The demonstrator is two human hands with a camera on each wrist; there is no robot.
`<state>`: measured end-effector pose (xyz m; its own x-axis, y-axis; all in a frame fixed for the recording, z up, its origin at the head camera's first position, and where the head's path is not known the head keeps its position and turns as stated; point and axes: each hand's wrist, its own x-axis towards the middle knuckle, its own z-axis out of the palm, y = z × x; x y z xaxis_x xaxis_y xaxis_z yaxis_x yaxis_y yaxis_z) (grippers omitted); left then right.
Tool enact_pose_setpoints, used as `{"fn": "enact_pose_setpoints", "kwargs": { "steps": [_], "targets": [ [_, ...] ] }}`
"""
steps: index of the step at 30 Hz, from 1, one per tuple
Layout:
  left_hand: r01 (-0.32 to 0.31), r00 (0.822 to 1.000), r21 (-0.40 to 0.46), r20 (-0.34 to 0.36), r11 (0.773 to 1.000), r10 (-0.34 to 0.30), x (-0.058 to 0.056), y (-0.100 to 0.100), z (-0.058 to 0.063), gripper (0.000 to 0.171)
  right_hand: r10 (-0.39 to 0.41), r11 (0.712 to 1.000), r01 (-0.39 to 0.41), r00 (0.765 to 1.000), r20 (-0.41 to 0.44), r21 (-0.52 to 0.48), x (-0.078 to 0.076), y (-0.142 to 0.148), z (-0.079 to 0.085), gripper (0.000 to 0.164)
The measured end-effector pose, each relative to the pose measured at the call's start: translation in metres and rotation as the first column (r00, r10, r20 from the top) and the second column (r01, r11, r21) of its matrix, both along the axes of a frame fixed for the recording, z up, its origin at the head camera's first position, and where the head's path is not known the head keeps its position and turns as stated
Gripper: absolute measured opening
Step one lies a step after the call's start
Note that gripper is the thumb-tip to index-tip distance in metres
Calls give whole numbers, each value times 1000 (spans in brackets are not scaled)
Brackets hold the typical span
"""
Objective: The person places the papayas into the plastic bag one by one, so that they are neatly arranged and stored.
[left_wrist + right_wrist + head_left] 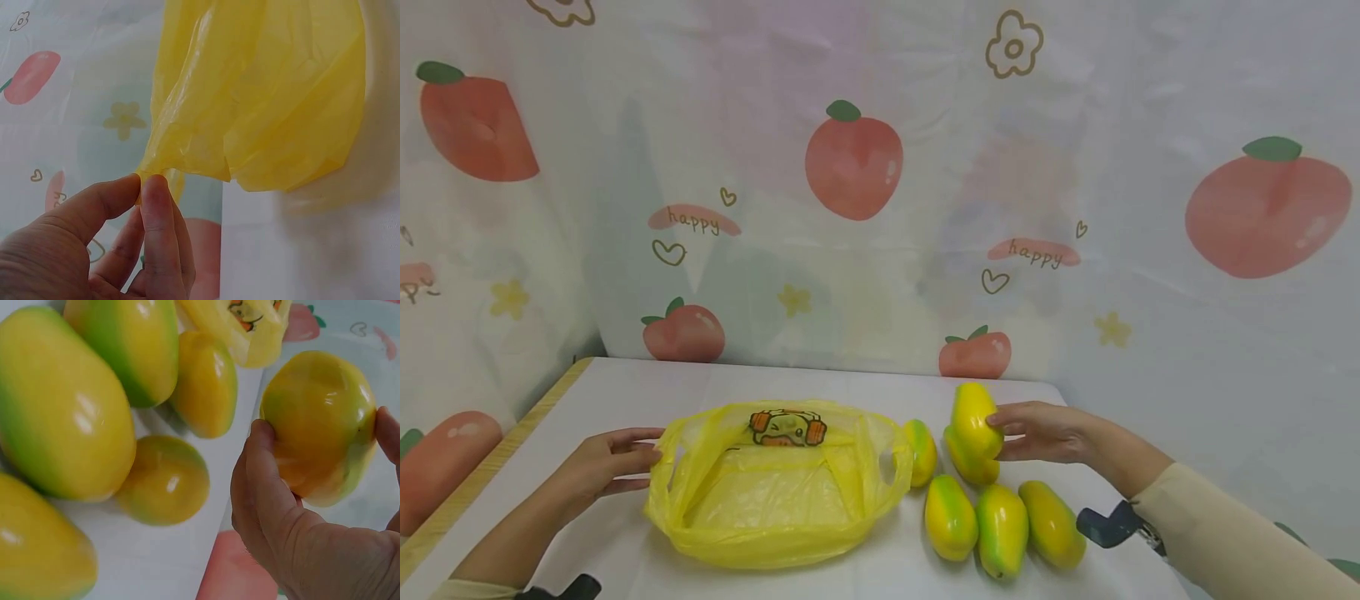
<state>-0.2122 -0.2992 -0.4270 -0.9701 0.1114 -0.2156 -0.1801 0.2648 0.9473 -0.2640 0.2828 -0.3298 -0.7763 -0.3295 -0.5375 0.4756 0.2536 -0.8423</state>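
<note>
Spread wide at its mouth, a yellow plastic bag (775,533) with a cartoon face printed inside lies on the table. My left hand (606,462) pinches the bag's left edge between thumb and fingers; the left wrist view shows the plastic (206,150) gathered at the fingertips. To the right of the bag, my right hand (1045,429) holds a yellow-green mango (973,412) between thumb and fingers. That mango (319,425) is raised and overlaps another mango (973,467) behind it in the head view.
Several more mangoes sit beside the bag: one (921,454) against its right side, others (951,518) (1002,529) (1052,523) in a front row. The white-covered table (880,383) ends at a printed cloth backdrop (880,275), with a wooden edge (497,446) at left.
</note>
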Motion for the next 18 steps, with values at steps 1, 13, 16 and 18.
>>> {"fn": "enact_pose_setpoints", "kwargs": {
  "steps": [1, 13, 16, 18],
  "targets": [
    [0, 1000, -3, -1, 1000, 0, 0, 0, 0, 69, 1, 1000, -1, 1000, 5, -8, 1, -3, 1, 70],
    [12, 1000, 19, 5, 1000, -12, 0, 0, 0, 68, 1, 999, 0, 1000, 30, -46, 9, -33, 9, 70],
    [17, 1000, 34, 14, 999, -18, 0, -1, 1, 68, 23, 999, -22, 999, 24, -47, 10, -39, 11, 67],
    [20, 1000, 42, 14, 999, -21, 1, -1, 1, 68, 32, 998, -30, 999, 24, -55, 12, -43, 12, 66]
  ]
}}
